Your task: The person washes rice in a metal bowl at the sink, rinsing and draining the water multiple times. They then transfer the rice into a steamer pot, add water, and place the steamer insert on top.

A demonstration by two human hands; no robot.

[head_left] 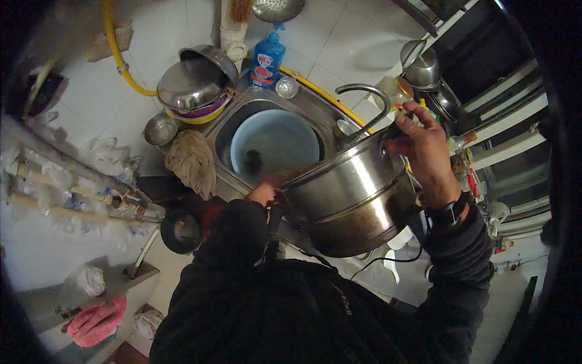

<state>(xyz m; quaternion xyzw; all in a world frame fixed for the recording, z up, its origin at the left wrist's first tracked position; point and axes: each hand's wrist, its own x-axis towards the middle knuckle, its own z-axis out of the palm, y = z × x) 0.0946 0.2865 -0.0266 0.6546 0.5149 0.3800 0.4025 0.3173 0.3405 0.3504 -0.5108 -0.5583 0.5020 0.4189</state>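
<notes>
A large stainless-steel steamer pot (pixel 345 206) is held tilted at the near right of the sink, partly over its edge. My right hand (pixel 424 145) grips the pot's handle at the upper right, fingers closed. My left hand (pixel 262 195) is closed at the pot's left side, apparently on the other handle, which is hidden. Beyond the pot a light-blue basin (pixel 273 139) of murky water sits in the steel sink (pixel 215 142), with a small dark shape (pixel 253 161) in it. A curved faucet (pixel 357 88) stands just behind the pot.
A tan cloth (pixel 190 161), small steel bowl (pixel 160 128), stacked bowls and lids (pixel 191 85), and blue soap bottle (pixel 267 57) surround the sink. A dark pan (pixel 180 233) sits lower left. Pipes (pixel 85 200) with plastic bags run along the left; more pots (pixel 421 67) stand back right.
</notes>
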